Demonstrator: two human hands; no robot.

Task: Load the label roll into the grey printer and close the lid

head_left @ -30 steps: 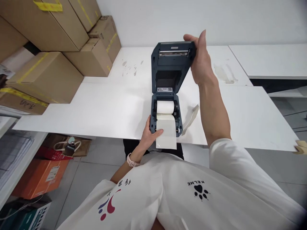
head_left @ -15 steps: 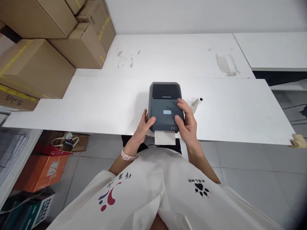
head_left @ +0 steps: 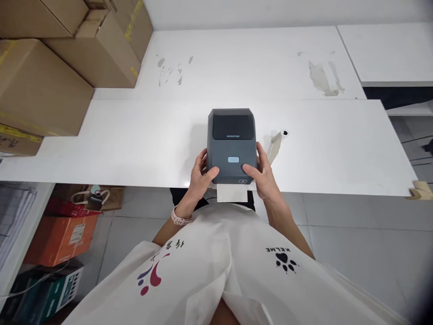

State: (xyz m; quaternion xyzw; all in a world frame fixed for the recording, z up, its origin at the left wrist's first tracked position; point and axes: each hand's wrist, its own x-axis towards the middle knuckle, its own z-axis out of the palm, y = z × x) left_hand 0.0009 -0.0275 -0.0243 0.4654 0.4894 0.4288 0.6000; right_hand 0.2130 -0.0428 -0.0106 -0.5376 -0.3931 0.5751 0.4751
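Stockroom: stacked cardboard boxes (head_left: 50, 67), label printer (head_left: 232, 146)

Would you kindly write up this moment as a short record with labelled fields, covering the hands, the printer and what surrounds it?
Left hand: left hand grips the printer's left front corner, thumb on top
Right hand: right hand grips the right front corner, thumb on top
Printer: grey label printer, lid closed, at the near edge of the white table
Paper: white label strip sticking out of the front slot
Beside printer: empty paper core lying to its right
Far left: stacked cardboard boxes
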